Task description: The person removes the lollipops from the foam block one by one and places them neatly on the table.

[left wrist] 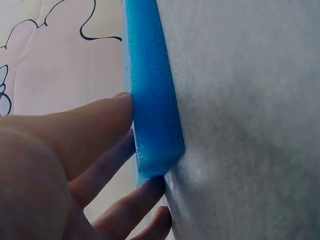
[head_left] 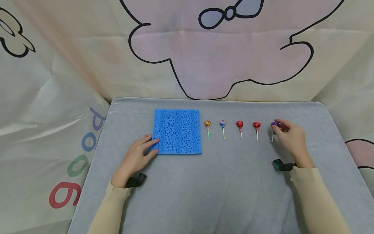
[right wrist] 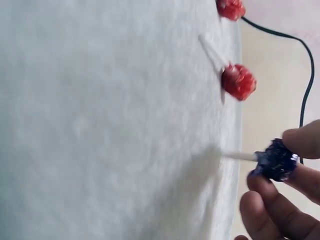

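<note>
On the grey cloth-covered table (head_left: 222, 182), five lollipops lie in a row to the right of a blue foam block (head_left: 177, 131). The right hand (head_left: 292, 138) pinches the wrapped head of the purple lollipop (head_left: 275, 124), the rightmost of the row, between thumb and fingertips (right wrist: 304, 142); in the right wrist view the white stick appears to angle off the cloth. The left hand (head_left: 137, 157) rests flat, fingers straight, its fingertips (left wrist: 117, 107) touching the block's near left corner without gripping it. Judgement: the pinch is best kept on the head rather than the thin stick, and the lift made straight up, so the neighbouring red lollipop (head_left: 256, 125) is not disturbed; light, steady pressure from the left hand should keep the block from sliding.
</note>
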`<state>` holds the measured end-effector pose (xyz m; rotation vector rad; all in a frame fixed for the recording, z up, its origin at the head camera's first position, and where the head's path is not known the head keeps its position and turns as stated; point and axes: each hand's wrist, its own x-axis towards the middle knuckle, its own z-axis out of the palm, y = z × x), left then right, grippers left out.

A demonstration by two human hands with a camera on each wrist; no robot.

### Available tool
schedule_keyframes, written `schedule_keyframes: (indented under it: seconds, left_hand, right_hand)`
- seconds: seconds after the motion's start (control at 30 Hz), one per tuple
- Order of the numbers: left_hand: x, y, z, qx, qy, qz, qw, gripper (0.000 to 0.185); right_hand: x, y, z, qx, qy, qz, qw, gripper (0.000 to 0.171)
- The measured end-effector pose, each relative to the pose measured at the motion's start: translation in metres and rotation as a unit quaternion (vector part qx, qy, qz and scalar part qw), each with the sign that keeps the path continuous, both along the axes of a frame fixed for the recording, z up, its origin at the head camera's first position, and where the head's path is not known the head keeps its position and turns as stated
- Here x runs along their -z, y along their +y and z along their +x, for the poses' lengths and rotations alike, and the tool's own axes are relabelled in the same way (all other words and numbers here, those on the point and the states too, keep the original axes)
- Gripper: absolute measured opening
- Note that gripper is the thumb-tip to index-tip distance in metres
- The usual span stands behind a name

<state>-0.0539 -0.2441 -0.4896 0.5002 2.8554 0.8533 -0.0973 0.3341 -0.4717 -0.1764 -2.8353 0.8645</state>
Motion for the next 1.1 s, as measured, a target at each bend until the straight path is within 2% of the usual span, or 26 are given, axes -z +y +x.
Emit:
schedule_keyframes:
  seconds: [0.13,0.3,0.57,0.77,1.1]
  left_hand:
    - [0.000,0.000,0.000,0.002,-0.001,0.001,1.0000,0.050]
    - [0.000,0.001,0.000,0.003,-0.006,0.002,1.0000,0.050]
    - [0.000,0.003,0.000,0.006,-0.007,0.003,1.0000,0.050]
    - [-0.002,0.001,0.001,0.003,-0.008,0.005,0.9999,0.050]
    - [-0.003,-0.014,0.006,-0.003,-0.016,0.016,0.9997,0.050]
  right_hand:
    - [0.001,0.008,-0.006,-0.014,-0.061,0.029,0.998,0.043]
    - [0.006,0.014,-0.011,-0.013,-0.095,0.034,0.995,0.047]
    - [0.008,0.017,-0.011,-0.017,-0.087,0.041,0.995,0.041]
    - [0.008,0.014,-0.011,-0.017,-0.093,0.037,0.995,0.044]
    - [0.014,0.003,-0.010,-0.030,-0.066,0.018,0.997,0.043]
